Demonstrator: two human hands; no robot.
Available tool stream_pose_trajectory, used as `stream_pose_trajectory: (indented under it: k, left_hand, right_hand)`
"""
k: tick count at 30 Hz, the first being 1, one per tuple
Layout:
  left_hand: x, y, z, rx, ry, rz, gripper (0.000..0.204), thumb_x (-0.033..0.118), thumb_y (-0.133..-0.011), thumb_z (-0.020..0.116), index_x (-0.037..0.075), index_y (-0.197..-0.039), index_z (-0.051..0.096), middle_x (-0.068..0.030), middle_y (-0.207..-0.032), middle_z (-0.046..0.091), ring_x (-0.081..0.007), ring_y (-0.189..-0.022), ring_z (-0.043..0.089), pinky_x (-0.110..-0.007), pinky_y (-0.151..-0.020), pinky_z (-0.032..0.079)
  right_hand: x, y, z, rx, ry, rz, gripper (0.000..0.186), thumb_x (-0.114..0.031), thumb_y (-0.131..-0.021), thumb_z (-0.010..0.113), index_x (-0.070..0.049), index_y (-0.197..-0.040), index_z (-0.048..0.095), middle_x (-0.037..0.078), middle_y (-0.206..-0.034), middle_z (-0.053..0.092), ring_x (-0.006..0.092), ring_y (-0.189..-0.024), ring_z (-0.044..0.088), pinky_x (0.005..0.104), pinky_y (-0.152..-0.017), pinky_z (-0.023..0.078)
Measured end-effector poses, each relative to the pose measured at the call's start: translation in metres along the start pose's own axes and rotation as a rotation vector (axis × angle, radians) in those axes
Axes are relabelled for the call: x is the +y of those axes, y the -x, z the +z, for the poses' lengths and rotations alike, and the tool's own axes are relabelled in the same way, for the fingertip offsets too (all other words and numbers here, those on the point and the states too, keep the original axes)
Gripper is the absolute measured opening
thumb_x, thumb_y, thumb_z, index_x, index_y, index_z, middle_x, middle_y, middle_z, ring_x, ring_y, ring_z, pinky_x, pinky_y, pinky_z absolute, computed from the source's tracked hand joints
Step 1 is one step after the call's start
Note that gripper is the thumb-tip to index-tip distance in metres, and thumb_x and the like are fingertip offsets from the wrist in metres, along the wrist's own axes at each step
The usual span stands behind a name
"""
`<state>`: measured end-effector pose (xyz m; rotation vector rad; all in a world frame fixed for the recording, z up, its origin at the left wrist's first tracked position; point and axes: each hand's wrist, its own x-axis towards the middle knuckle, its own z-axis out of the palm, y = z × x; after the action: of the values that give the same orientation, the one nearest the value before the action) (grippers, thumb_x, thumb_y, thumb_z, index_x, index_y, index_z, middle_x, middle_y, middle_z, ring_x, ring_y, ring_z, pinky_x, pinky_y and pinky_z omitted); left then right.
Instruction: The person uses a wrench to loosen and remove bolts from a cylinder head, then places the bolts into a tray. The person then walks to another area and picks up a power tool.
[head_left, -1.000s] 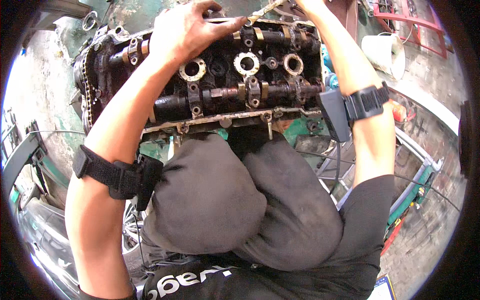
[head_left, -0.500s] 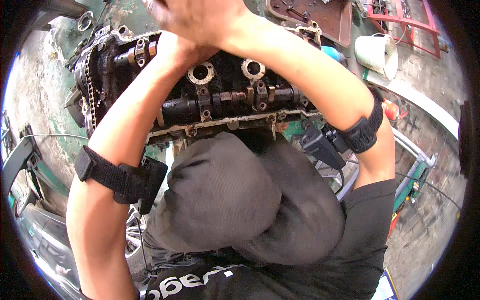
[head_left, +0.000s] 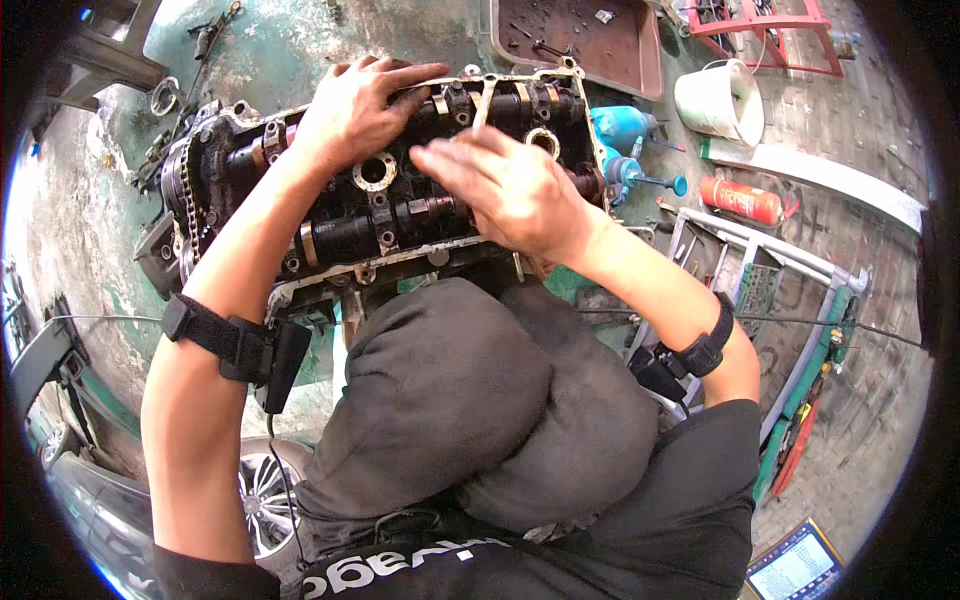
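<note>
A dark, oily engine cylinder head (head_left: 335,225) with exposed camshafts lies across in front of me. At its left end runs a timing chain (head_left: 187,190). My left hand (head_left: 365,110) rests on the far side of the head, its fingers spread toward the right. Over the middle of the head is my right hand (head_left: 515,190), fingers stretched leftward and slightly blurred. A narrow pale metal bar, perhaps a wrench (head_left: 485,103), reaches from the far rim to behind the right hand. Whether that hand touches it is hidden. Round light-rimmed openings (head_left: 376,172) show between the camshafts.
Beyond the head's right end stand a blue tool (head_left: 622,130), a white bucket (head_left: 715,100) and a red canister (head_left: 745,201). A brown tray (head_left: 590,45) with small parts lies behind. At right is a metal frame (head_left: 760,240); a car wheel (head_left: 268,495) stands lower left.
My hands, overlapped at the top of the picture before, are now apart. The right has come back over the middle of the head, and the left lies on its far side. The view has shifted.
</note>
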<state>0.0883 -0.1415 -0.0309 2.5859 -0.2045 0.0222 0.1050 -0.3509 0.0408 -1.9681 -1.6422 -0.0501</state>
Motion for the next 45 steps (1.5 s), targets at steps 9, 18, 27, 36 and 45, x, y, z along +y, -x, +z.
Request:
stream_pose_trajectory:
  k: [9, 18, 27, 36, 45]
  left_hand:
    - [-0.006, -0.007, 0.003, 0.04, 0.146, 0.022, 0.038, 0.038, -0.097, 0.045, 0.03, -0.133, 0.052, -0.0112, -0.118, 0.06, -0.0292, -0.116, 0.051, -0.046, -0.102, 0.036]
    - [-0.003, -0.037, -0.008, -0.313, 0.632, -0.191, 0.052, 0.052, -0.093, 0.05, 0.014, -0.125, 0.061, -0.0111, -0.119, 0.064, -0.0197, -0.111, 0.058, -0.031, -0.098, 0.041]
    - [0.007, -0.038, -0.005, -0.258, 0.498, -0.299, 0.045, 0.048, -0.083, 0.066, 0.011, -0.107, 0.071, -0.0069, -0.1, 0.07, -0.0166, -0.093, 0.063, -0.031, -0.089, 0.047]
    - [0.012, -0.047, -0.008, -0.299, 0.403, -0.414, 0.045, 0.049, -0.08, 0.071, 0.013, -0.107, 0.071, -0.0073, -0.098, 0.07, -0.0156, -0.086, 0.064, -0.03, -0.083, 0.049]
    - [0.011, -0.05, -0.008, -0.336, 0.487, -0.59, 0.039, 0.049, -0.073, 0.077, 0.02, -0.1, 0.074, -0.003, -0.094, 0.071, -0.0144, -0.086, 0.064, -0.03, -0.078, 0.05]
  right_hand:
    - [-0.02, 0.015, -0.022, 0.171, -0.252, 0.082, 0.03, 0.005, -0.068, 0.061, -0.004, -0.096, 0.065, 0.01, -0.085, 0.067, 0.026, -0.078, 0.064, 0.0352, -0.07, 0.055]
    - [-0.014, 0.017, -0.035, 0.528, -0.791, 0.593, 0.014, 0.0, -0.091, 0.054, 0.001, -0.102, 0.062, 0.006, -0.083, 0.063, 0.0102, -0.074, 0.058, 0.0198, -0.063, 0.043]
    - [-0.002, 0.051, -0.033, 0.5, -1.146, 0.851, 0.016, -0.007, -0.089, 0.058, -0.002, -0.103, 0.063, 0.003, -0.08, 0.064, 0.0065, -0.072, 0.054, 0.0187, -0.062, 0.04]
    - [0.025, 0.056, -0.027, 0.32, -0.462, 1.031, 0.018, -0.012, -0.084, 0.066, -0.003, -0.1, 0.066, 0.006, -0.083, 0.069, 0.0117, -0.068, 0.063, 0.0245, -0.062, 0.05]
    - [0.094, 0.044, -0.043, 0.394, -0.781, 1.355, 0.006, -0.004, -0.082, 0.062, -0.001, -0.077, 0.061, 0.007, -0.059, 0.058, 0.0134, -0.049, 0.052, 0.0269, -0.041, 0.04]
